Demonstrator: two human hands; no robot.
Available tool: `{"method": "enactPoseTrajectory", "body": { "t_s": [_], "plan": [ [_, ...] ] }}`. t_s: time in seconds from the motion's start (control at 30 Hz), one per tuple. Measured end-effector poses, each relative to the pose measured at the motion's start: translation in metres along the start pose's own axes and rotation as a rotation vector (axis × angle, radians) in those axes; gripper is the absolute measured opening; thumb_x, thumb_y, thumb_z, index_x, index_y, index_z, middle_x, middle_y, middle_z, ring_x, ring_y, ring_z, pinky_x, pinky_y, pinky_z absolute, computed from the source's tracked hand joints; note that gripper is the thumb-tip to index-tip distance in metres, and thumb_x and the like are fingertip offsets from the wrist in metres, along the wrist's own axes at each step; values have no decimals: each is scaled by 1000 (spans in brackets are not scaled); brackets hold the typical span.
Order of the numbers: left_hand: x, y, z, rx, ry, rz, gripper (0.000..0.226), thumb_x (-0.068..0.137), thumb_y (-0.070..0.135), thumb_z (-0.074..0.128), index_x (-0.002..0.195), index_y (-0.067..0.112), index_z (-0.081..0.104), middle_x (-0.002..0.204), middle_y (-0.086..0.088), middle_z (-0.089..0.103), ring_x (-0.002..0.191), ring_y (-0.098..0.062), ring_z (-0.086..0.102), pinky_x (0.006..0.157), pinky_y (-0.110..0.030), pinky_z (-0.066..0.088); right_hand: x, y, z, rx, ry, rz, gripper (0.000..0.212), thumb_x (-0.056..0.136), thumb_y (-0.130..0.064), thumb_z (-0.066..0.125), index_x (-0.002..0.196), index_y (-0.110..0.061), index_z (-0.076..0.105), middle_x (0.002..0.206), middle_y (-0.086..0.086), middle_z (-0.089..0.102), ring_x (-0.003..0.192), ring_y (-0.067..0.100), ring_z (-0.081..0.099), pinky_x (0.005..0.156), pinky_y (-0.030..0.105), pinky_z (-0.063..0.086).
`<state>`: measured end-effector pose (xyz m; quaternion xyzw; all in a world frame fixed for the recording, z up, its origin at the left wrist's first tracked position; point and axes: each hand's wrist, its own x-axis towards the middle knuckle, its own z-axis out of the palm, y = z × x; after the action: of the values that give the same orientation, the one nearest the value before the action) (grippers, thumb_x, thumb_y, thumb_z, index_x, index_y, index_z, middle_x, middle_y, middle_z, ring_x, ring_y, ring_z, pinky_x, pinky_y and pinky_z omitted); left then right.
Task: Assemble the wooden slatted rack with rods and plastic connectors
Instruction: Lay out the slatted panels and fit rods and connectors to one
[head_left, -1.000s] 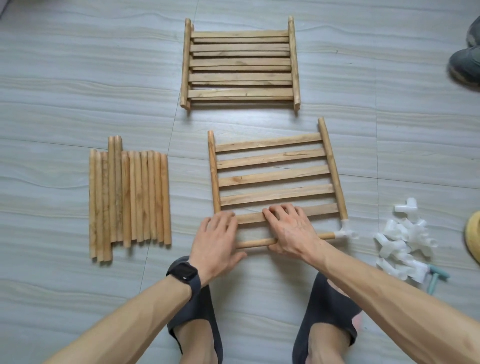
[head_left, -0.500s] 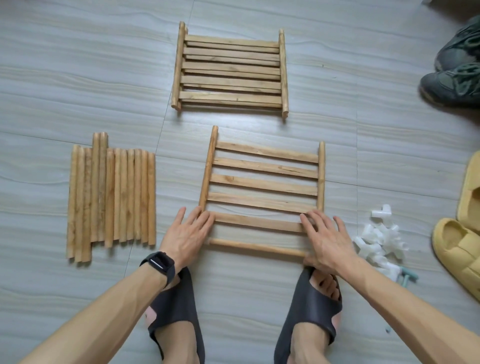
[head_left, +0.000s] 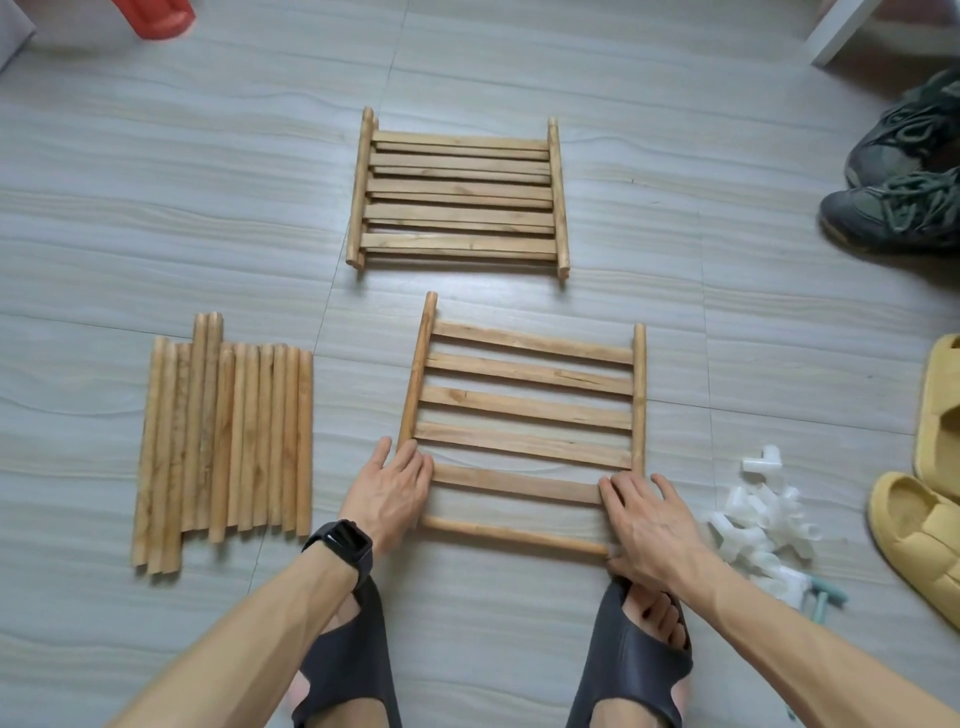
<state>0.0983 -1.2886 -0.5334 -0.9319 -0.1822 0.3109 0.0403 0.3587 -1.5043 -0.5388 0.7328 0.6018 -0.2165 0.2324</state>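
The slatted panel (head_left: 524, 405) lies on the floor (head_left: 156, 208) with the left hand (head_left: 389, 488) flat, fingers straight, on its near left corner and the right hand (head_left: 649, 525) over its near right corner, grip unclear; best press the near rod (head_left: 514, 535) home squarely.

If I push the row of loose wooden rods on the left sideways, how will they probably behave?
The loose rods look round and lie unfastened side by side on the smooth tiled floor, so a sideways push would probably make them roll and scatter. They seem solid wood, thus likely stiff, and each is thin, so probably light to lift.
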Motion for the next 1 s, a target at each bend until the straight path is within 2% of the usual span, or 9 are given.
{"method": "enactPoseTrajectory", "body": {
  "t_s": [0.1,0.17,0.27,0.33,0.5,0.63,0.73,0.9,1.0],
  "plan": [
    [0,0,1,-4,2,-14,66,100,15,48,155,0,14,158,-17,27,152,-32,12,123,-53,5,7,7,-3,-14,40,-25,83,44,-46,77,116,-6,63,103,8,61,96,28,63,96,48,48],
    [2,0,4,0,-9,-21,70,97,16,53,154,1,15,157,-16,27,152,-32,13,123,-55,6,12,11,-10,-61,46,-38,71,49,-44,76,109,-8,66,96,5,63,87,26,65,94,47,48],
    [4,-2,8,3,-7,-20,71,92,19,59,151,1,23,150,-15,36,148,-33,21,122,-53,12,19,12,-20,-83,1,-80,59,72,-41,69,120,-10,59,110,6,61,100,28,64,103,47,38],
    [5,-4,10,1,2,-20,70,89,24,64,147,2,30,143,-14,44,142,-32,29,121,-54,15,21,13,-22,-77,11,-85,58,77,-40,66,125,-11,55,117,6,59,107,28,61,106,47,35],
    [3,-5,9,-24,-4,-8,61,87,25,65,140,6,41,133,-10,51,134,-29,36,119,-55,18,18,10,-15,-75,43,8,61,56,-31,78,112,-9,66,100,5,63,93,26,63,91,48,48],
    [-2,-7,8,-22,-22,-9,58,86,22,64,138,7,43,131,-9,52,132,-28,39,116,-55,21,17,1,-9,-66,86,12,70,59,-19,77,126,-4,61,109,9,62,103,29,62,92,49,49],
    [-3,-8,11,-25,-12,-15,58,86,23,65,138,8,44,131,-8,53,132,-28,40,116,-56,22,18,0,-10,-74,94,17,68,61,-18,77,126,-4,62,110,9,63,104,28,62,91,48,51],
    [-5,-15,14,-30,28,-42,64,90,19,59,147,8,33,145,-9,44,145,-27,29,120,-58,10,19,-4,-8,-79,97,12,77,59,-23,83,129,-2,60,111,10,63,102,29,63,89,49,52],
    [-9,-16,19,21,-30,-38,77,99,26,48,159,5,4,166,-13,16,155,-27,5,123,-59,-2,18,-5,-6,-63,149,12,73,52,-11,81,123,1,64,104,13,64,94,31,65,77,45,54]
  ]
}}
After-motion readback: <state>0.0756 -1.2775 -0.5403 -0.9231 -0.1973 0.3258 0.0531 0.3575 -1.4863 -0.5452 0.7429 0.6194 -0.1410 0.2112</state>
